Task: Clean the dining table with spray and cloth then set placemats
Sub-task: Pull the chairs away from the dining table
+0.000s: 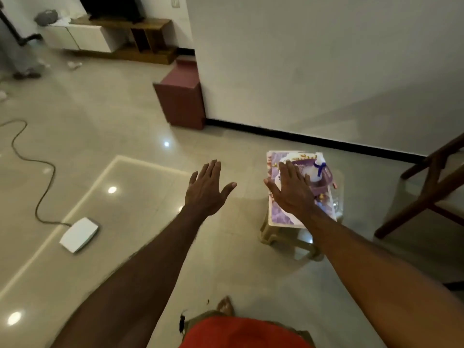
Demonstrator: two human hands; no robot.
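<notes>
placemats [281, 217], a purple-patterned stack, lie flat on a small beige stool [288, 241] on the floor near the white wall [326, 59]. on the stack i see a purple basket [322, 183], and in it a white spray bottle [319, 169] with a blue trigger, upright. whether a cloth is in the basket i cannot tell; part of it is hidden.

left hand [207, 190]: stretched forward over the bare floor [125, 184], palm down, fingers straight and together, thumb spread wide. its grip is wide and holds nothing.

right hand [292, 190]: stretched forward in front of the placemats and basket in this view, palm down, fingers straight, thumb out. grip wide, nothing held. i cannot tell whether it touches the stack or hangs above it.

both forearms bare, roughly parallel, hands apart.

elsewhere: wooden chair [426, 187] at right, just beside the stool. maroon cabinet [182, 99] against the wall corner. white flat box [79, 234] on the floor at left with a dark cable [37, 169] running from it. low tv unit [120, 36] far back. orange garment [246, 332] at bottom edge.
</notes>
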